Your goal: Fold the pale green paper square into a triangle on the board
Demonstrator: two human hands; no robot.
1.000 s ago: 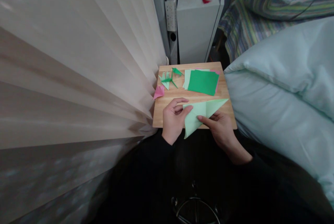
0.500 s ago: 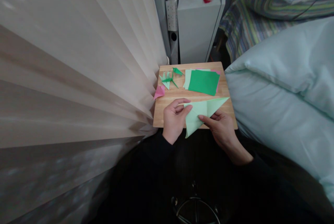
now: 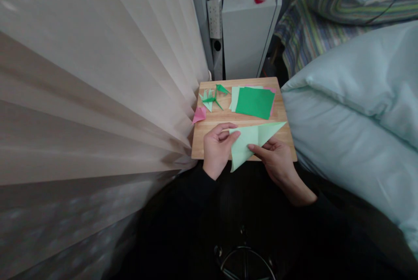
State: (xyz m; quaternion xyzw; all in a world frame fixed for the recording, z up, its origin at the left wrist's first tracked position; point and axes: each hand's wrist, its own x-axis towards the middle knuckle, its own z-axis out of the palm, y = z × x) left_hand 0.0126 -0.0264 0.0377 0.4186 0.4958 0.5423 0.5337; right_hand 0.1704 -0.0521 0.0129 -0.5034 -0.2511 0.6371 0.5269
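A light green sheet of origami paper (image 3: 247, 139), folded into a triangle, is held between my two hands above the near edge of a small wooden table (image 3: 212, 149). My left hand (image 3: 219, 147) pinches its left corner between thumb and fingers. Along the lower right folded edge, my right hand (image 3: 276, 156) grips it, thumb on top and fingers underneath. One point of the triangle reaches to the upper right, another hangs down toward me past the table edge. Faint creases cross the paper's face.
Behind my hands lies a stack of paper (image 3: 255, 103), dark green on top. Green folded paper figures (image 3: 214, 99) and a pink folded piece (image 3: 200, 115) sit at the left. A curtain (image 3: 130, 75) borders the left, a pale blue quilt (image 3: 352, 106) the right, a white cabinet (image 3: 246, 38) the back.
Both hands and the folded paper have shifted very slightly to the left. The grips look the same.
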